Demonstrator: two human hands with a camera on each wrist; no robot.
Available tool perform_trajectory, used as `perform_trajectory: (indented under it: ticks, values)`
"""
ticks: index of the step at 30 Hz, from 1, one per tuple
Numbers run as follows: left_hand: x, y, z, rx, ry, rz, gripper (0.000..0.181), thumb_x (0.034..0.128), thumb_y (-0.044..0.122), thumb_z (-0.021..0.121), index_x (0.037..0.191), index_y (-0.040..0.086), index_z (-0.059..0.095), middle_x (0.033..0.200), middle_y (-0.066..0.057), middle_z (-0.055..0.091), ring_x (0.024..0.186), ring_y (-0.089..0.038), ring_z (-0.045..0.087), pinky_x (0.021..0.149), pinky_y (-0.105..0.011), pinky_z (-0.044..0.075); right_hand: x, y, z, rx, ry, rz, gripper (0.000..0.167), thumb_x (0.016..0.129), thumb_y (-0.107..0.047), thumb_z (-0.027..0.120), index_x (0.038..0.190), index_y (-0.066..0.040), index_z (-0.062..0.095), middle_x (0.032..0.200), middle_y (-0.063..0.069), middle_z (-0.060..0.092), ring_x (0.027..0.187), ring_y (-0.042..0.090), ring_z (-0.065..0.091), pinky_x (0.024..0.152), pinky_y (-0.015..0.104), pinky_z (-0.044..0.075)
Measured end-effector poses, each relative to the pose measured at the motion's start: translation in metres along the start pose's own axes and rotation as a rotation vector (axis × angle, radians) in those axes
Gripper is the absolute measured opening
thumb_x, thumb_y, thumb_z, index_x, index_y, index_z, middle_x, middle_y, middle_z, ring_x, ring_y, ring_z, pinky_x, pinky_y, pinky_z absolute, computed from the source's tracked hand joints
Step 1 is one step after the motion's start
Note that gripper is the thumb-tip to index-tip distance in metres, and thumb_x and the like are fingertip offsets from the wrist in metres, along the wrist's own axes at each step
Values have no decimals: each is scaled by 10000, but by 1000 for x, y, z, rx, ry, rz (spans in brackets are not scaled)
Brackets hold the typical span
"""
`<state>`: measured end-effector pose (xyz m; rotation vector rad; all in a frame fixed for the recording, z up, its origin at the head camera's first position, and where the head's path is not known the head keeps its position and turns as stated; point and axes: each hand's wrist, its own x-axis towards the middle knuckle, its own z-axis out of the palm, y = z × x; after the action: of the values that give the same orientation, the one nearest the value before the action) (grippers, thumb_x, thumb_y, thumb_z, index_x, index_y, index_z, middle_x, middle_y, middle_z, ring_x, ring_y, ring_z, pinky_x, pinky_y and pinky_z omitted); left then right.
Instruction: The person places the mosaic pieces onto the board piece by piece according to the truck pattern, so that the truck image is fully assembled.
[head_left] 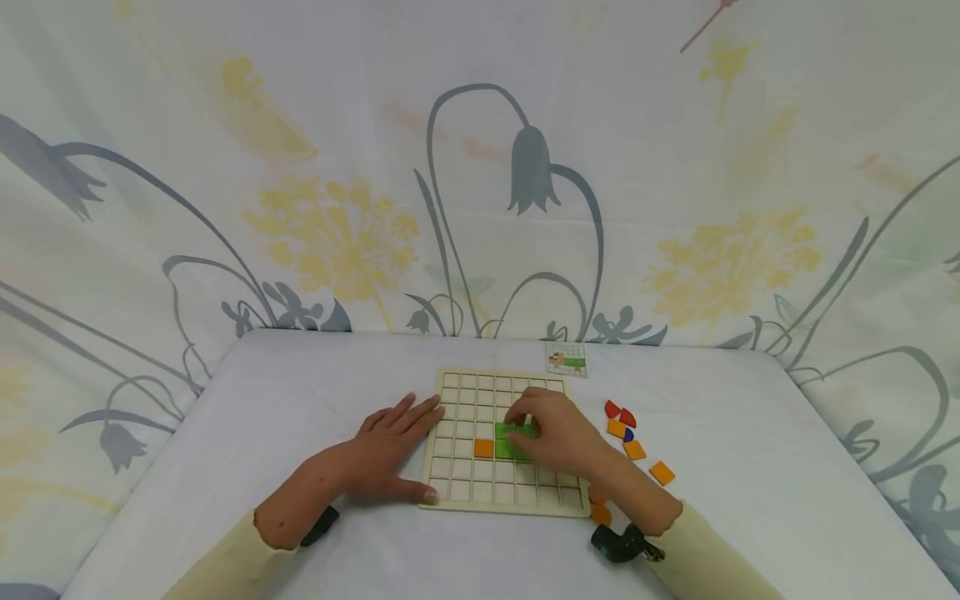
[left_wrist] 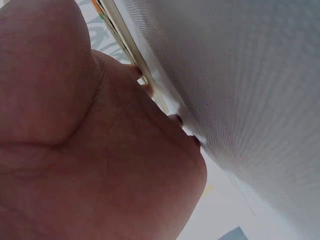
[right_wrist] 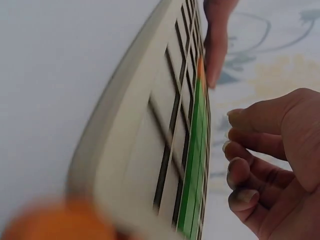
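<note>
At the left, the left hand [head_left: 390,458] spread, fingertips on the side edge of a pale grid board [head_left: 504,496] and thumb at its near corner, probably to stop it sliding on the table [head_left: 322,375]. Between the hands, on the board: one orange tile [head_left: 483,448], then, just beside it, green tiles [head_left: 504,450], partly hidden below the right hand [head_left: 562,433]. Right fingers loosely bent, thumb and forefinger a little apart over the green, nothing visible in their grasp; in the right wrist view, clear of the board. Beyond the right hand, near the board's far corner, a small picture card [head_left: 566,359], seemingly placed for easy viewing. Beside the right forearm, orange pieces [head_left: 601,513]. Farther right of the right hand, loose: two red pieces [head_left: 627,417], a small blue piece [head_left: 628,434] and orange squares [head_left: 635,450], off the board yet apparently within easy reach.
</note>
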<state>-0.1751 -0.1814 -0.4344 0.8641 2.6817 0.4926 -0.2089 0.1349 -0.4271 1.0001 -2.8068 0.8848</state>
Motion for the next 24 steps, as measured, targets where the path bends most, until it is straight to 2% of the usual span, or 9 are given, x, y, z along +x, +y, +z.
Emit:
perform_trajectory:
  ticks: [4,9,14,18,24]
  values:
    - [1,0,1,8,-3,-4,1122,904,696,726,1718,154,177,1794,-22,91,1645,-375,14,1250,-630,157,-20,24,-19,-20,45,57,108,915,-69,816,1016,-97,790,930,-44,667,643,26,486,638,244,480]
    - [2,1,1,14,-14,-23,1133,897,713,719,1721,166,166,1796,-6,75,1647,-363,-2,1253,-634,143,-48,54,-43,-111,107,154,128,897,-52,828,1009,-102,793,960,-9,667,713,78,506,668,273,478]
    - [2,0,1,19,-23,-29,1138,897,732,703,1723,173,154,1797,5,57,1648,-355,-14,1255,-631,140,-66,77,-53,-159,123,238,115,876,-62,845,956,-114,781,944,1,663,768,142,520,695,300,477]
    - [2,0,1,15,-28,-25,1135,899,728,702,1723,170,155,1797,2,57,1648,-357,-15,1256,-625,139,-71,85,-54,-147,89,254,111,879,-81,852,951,-120,777,905,-17,642,763,148,515,684,295,459]
    - [3,0,2,18,-23,-27,1138,896,725,709,1722,171,156,1797,-5,63,1648,-359,-15,1256,-629,141,-68,86,-53,-86,48,259,151,910,-46,818,1038,-78,744,959,-9,673,822,144,560,724,290,496]
